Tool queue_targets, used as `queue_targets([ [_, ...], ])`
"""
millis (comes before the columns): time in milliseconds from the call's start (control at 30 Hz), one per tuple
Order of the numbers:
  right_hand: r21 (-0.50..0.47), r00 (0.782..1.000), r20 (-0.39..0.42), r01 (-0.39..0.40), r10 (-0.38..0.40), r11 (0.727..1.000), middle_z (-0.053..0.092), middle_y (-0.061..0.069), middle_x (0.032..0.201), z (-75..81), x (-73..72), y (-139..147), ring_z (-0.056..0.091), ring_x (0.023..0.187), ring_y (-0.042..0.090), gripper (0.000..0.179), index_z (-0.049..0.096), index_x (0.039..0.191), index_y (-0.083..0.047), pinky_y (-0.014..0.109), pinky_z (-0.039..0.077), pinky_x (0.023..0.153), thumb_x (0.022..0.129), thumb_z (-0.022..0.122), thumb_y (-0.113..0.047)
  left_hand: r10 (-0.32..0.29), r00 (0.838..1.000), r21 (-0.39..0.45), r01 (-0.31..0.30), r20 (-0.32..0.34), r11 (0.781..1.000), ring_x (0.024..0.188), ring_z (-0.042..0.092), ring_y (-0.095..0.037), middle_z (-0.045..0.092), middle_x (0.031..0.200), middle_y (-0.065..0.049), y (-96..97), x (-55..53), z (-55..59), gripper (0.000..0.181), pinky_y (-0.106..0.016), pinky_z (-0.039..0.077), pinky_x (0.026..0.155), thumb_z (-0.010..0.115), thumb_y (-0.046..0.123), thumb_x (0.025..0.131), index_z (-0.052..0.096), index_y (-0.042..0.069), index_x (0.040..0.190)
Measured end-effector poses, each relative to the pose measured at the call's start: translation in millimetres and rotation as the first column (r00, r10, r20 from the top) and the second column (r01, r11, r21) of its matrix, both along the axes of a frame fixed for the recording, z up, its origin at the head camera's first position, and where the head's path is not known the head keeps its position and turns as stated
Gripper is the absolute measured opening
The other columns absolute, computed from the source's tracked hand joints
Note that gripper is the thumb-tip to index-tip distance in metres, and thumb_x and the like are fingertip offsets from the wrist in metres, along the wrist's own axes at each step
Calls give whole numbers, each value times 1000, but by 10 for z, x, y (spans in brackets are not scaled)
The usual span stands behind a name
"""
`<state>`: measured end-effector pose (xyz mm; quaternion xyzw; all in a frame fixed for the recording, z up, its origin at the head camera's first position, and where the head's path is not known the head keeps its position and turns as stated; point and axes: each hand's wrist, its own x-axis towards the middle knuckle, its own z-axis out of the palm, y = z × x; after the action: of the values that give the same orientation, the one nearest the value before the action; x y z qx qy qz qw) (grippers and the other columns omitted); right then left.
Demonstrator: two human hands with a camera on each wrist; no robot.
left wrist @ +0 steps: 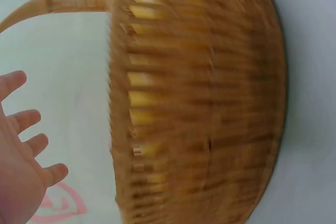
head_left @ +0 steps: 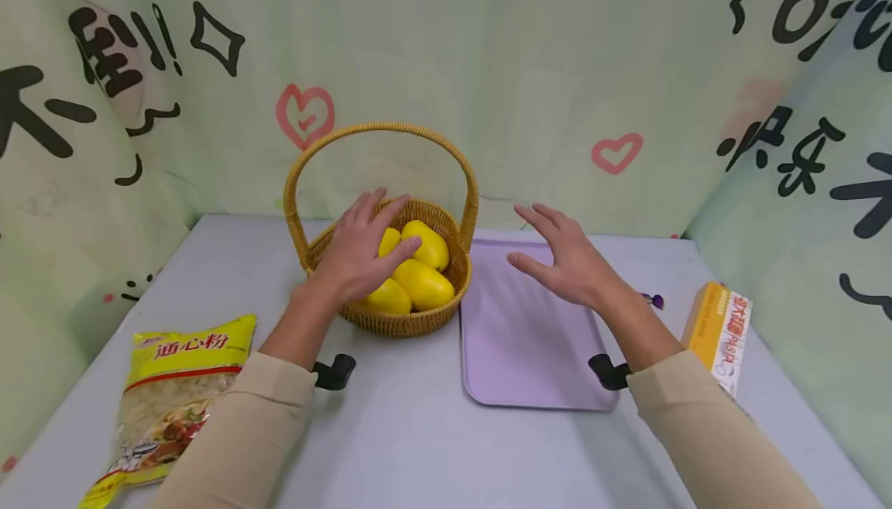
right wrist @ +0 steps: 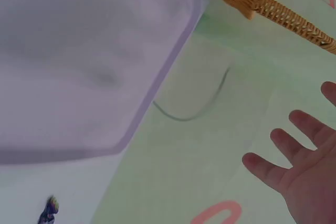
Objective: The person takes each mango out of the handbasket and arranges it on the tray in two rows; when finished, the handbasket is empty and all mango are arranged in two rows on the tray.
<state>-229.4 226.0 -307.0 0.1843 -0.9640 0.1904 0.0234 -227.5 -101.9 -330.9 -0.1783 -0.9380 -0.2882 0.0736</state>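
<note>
A wicker basket [head_left: 397,326] with a tall arched handle stands toward the back of the table, holding several yellow mangoes [head_left: 423,286]. Over its left side hovers my left hand [head_left: 365,249], fingers spread and gripping nothing; in the left wrist view the basket's woven side [left wrist: 210,103] looks blurred and the fingers are apart from it. To the right lies a flat lilac tray [head_left: 530,354]. Above the tray's far right part my right hand [head_left: 567,261] is held in the air, its fingers extended and holding nothing, as the right wrist view also shows.
A yellow-topped bag of macaroni [head_left: 181,393] lies at the left by my sleeve. An orange and white pasta box [head_left: 721,331] is at the right, partly behind my right forearm. A small purple-wrapped item [head_left: 653,300] sits beyond the tray. Printed curtains [head_left: 530,91] surround the table.
</note>
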Motion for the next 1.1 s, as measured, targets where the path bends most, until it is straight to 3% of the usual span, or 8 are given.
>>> queue_targets([
  [167,-105,998,-41,-52,48,993,41,14,161,101,-36,-80,37,149,38,67,43,158,-18,67,33,119,99,62,-42,21,1000,253,-20,-1,967,160,15,-33,19,173,-4,7,96,-34,66,-68,20,124,48,52,103,33,28,163],
  [300,-176,997,-34,-78,73,981,52,11,153,151,-59,-166,49,139,35,58,52,151,-16,60,44,113,99,63,-38,28,999,480,-4,-42,877,152,35,-26,42,163,-3,-19,216,-90,55,-57,29,125,55,38,104,46,24,156],
  [400,-233,996,11,-88,93,968,59,10,146,185,-65,-251,57,129,34,51,58,146,-13,55,52,105,98,65,-32,60,997,645,-11,-53,764,143,49,-22,57,150,-6,-62,324,-142,46,-47,36,123,58,27,105,54,16,150],
  [567,-253,987,86,-112,137,961,63,12,140,244,-104,-413,62,122,31,45,63,141,-12,51,55,102,99,64,-27,169,985,849,-63,-31,524,130,59,-18,65,138,-10,-168,459,-267,36,-30,47,114,54,13,106,60,5,141],
  [733,-224,973,142,-147,182,963,62,11,142,293,-177,-536,62,123,30,45,63,142,-16,51,57,98,98,64,-28,251,968,968,-73,11,241,122,63,-23,70,125,-5,-269,536,-404,34,-31,55,103,50,10,105,63,3,135],
  [867,-210,959,193,-168,209,963,62,10,142,310,-216,-631,61,124,31,48,62,143,-19,50,57,98,96,67,-29,252,964,994,-103,90,40,117,64,-29,70,117,-5,-348,555,-531,35,-33,56,97,48,11,106,61,-1,136],
  [1000,-191,945,235,-183,226,964,63,9,138,323,-237,-748,60,124,31,51,63,142,-19,47,56,98,93,70,-32,257,943,976,-194,212,-95,118,60,-26,65,121,-5,-432,546,-649,38,-31,54,95,50,15,106,57,3,141],
  [1100,-176,936,260,-195,237,965,64,9,136,329,-257,-821,60,122,30,52,63,141,-21,46,56,96,92,72,-33,254,919,952,-278,302,-127,125,55,-24,58,131,-4,-479,535,-703,39,-31,53,100,53,16,106,55,11,145],
])
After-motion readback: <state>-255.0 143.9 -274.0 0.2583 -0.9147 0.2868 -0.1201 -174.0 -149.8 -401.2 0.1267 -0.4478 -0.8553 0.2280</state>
